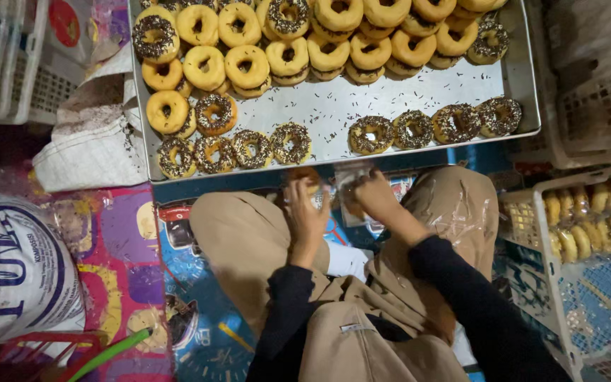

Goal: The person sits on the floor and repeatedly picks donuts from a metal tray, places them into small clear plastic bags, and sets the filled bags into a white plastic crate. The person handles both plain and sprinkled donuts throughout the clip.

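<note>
Currently left hand [304,212] fingers clamped on a doughnut [305,175]; right hand [370,194] fingers curled together near clear bag [351,173], just below metal tray [419,92].

Golden-yellow glazed doughnuts [245,65] crowding silver tray [419,95]; others [411,129] wearing dark brown sprinkles. Sleeves [461,290] showing black, trousers [249,240] tan. Floor mat [118,247] showing pink, purple, blue cartoon print. Sack [15,269] showing white with dark blue lettering. Crate [532,283] looking pale grey-white.
</note>
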